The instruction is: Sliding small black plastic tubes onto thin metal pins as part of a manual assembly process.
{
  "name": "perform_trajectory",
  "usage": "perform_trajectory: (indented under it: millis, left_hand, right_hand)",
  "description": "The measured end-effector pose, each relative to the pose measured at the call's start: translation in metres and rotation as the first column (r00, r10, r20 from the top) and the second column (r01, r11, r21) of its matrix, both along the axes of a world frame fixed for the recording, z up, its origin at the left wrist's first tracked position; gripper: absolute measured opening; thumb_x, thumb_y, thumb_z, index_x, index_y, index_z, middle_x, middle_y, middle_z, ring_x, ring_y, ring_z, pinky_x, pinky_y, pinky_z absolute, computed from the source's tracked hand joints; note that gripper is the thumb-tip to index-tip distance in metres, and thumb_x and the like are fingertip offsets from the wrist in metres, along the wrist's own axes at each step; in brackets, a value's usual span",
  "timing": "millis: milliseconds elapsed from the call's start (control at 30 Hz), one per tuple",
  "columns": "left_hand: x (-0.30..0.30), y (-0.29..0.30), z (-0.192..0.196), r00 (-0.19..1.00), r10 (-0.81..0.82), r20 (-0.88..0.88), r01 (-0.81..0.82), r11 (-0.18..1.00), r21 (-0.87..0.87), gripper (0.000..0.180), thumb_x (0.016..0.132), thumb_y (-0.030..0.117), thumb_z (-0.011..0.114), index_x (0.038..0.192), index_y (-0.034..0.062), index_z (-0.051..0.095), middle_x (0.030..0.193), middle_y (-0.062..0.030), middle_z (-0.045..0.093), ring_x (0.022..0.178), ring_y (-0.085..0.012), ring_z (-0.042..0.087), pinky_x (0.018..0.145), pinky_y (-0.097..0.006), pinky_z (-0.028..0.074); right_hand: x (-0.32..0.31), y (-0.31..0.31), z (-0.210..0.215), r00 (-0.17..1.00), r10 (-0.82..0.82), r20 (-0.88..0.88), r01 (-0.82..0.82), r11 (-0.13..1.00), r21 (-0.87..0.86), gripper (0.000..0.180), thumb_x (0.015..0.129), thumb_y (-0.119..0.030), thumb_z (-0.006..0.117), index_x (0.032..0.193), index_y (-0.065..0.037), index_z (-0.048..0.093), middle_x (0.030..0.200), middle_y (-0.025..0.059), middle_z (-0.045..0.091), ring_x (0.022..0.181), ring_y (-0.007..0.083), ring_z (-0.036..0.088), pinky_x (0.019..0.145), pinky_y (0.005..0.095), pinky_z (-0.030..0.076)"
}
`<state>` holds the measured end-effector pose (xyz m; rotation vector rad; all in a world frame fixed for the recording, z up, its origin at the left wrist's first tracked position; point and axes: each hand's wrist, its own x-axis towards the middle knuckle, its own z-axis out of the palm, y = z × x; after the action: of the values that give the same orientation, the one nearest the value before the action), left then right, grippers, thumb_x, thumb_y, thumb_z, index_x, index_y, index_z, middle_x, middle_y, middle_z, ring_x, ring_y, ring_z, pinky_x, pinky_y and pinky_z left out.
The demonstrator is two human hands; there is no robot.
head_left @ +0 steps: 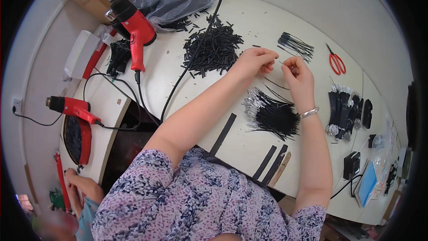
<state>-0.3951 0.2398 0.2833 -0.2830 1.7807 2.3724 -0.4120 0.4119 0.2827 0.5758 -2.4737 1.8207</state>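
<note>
Above the white table, my left hand point(257, 61) pinches something small and dark, mostly hidden by its fingertips. Close by on the right, my right hand point(299, 79) has thumb and forefinger closed on a thin wire, whose end points toward the left fingers. Below both hands lies a bundle of black wires point(278, 115) with bare silvery ends at the left. To the left of my left hand is a heap of short black tubes point(210, 47). Farther back, several black wires point(296, 46) rest in a loose row.
Red scissors point(337, 63) and more wire bundles point(341, 111) lie at the right. Two red heat guns point(137, 33) are at the left, with cords crossing the table edge. Dark strips point(224, 134) lie along the front edge. Another person's arm point(87, 189) shows lower left.
</note>
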Motion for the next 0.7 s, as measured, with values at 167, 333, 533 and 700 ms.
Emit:
perform_trajectory:
  millis: [167,333,533,700]
  left_hand:
    - [-0.001,-0.005,-0.006,0.998,-0.048,0.028,0.045,0.994,0.103,0.021,0.094,0.019,0.061,0.101,0.0004,0.066,0.078,0.0010,0.060,0.069,-0.0057,0.056,0.065,-0.019,0.046]
    - [0.001,-0.005,-0.005,0.996,-0.083,0.028,0.078,0.983,0.169,0.024,0.094,0.022,0.061,0.099,-0.0013,0.065,0.077,0.0006,0.060,0.068,-0.0060,0.056,0.065,-0.020,0.047]
    - [0.001,-0.002,-0.006,0.997,-0.073,0.026,0.067,0.981,0.179,0.024,0.094,0.022,0.062,0.096,-0.0017,0.065,0.074,-0.0001,0.061,0.064,-0.0067,0.056,0.063,-0.020,0.047]
    - [0.007,0.008,-0.001,0.999,-0.046,-0.009,0.046,0.999,-0.019,0.022,0.093,0.020,0.063,0.089,-0.0013,0.066,0.072,-0.0016,0.062,0.061,-0.0077,0.057,0.059,-0.020,0.047]
  right_hand:
    - [0.002,-0.003,-0.001,0.999,-0.025,-0.021,0.025,1.000,-0.011,0.007,0.086,-0.004,0.063,0.087,-0.002,0.057,0.072,-0.0005,0.056,0.060,0.0057,0.047,0.055,0.0219,0.041]
    - [0.005,-0.006,-0.002,0.999,-0.026,-0.041,0.025,0.999,-0.022,0.005,0.086,-0.003,0.063,0.088,-0.002,0.058,0.073,-0.0006,0.056,0.060,0.0055,0.047,0.055,0.0215,0.041]
    - [0.004,-0.005,-0.003,0.998,-0.030,-0.060,0.030,1.000,-0.007,0.005,0.086,-0.003,0.063,0.089,-0.001,0.058,0.074,0.0005,0.057,0.061,0.0066,0.050,0.056,0.0221,0.042]
    - [0.008,-0.001,0.009,0.965,0.059,-0.256,0.008,0.968,0.251,0.008,0.085,-0.004,0.064,0.090,-0.001,0.059,0.077,0.0035,0.058,0.061,0.0112,0.052,0.057,0.0256,0.045]
